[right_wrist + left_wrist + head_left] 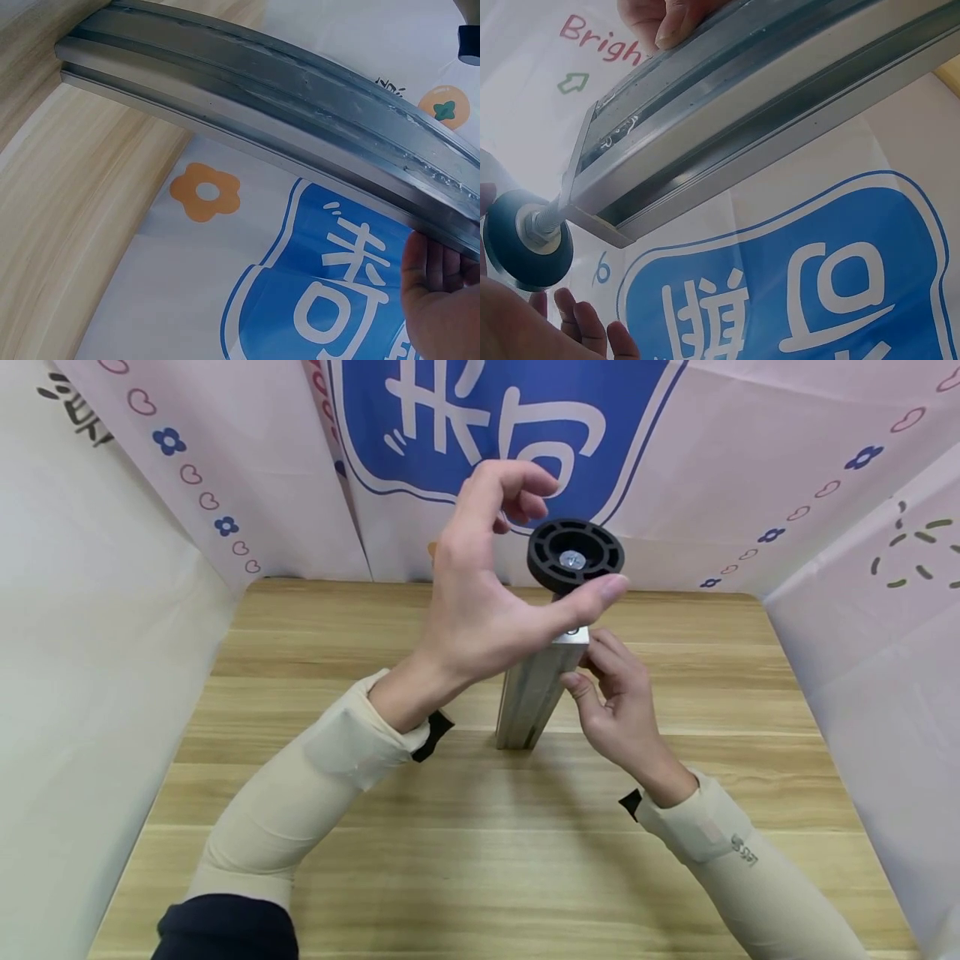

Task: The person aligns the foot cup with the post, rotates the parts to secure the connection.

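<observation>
An aluminium profile (521, 702) stands upright on the table, with a black round levelling foot (543, 556) on its top end. In the left wrist view, a threaded stem (550, 219) with a nut joins the foot to the profile's end plate. My left hand (476, 585) is spread around the foot, its thumb along the near rim and its bent fingers beyond the far side. Lower down, my right hand (618, 706) grips the profile's right side between thumb and fingers. The right wrist view shows those fingers (435, 262) at the profile's edge.
The wooden table (450, 877) ends at a printed white cloth backdrop (712, 468) with a blue sign. White cloth walls (90, 610) rise on the left and right. Black pieces (433, 737) stick out at both sleeve cuffs.
</observation>
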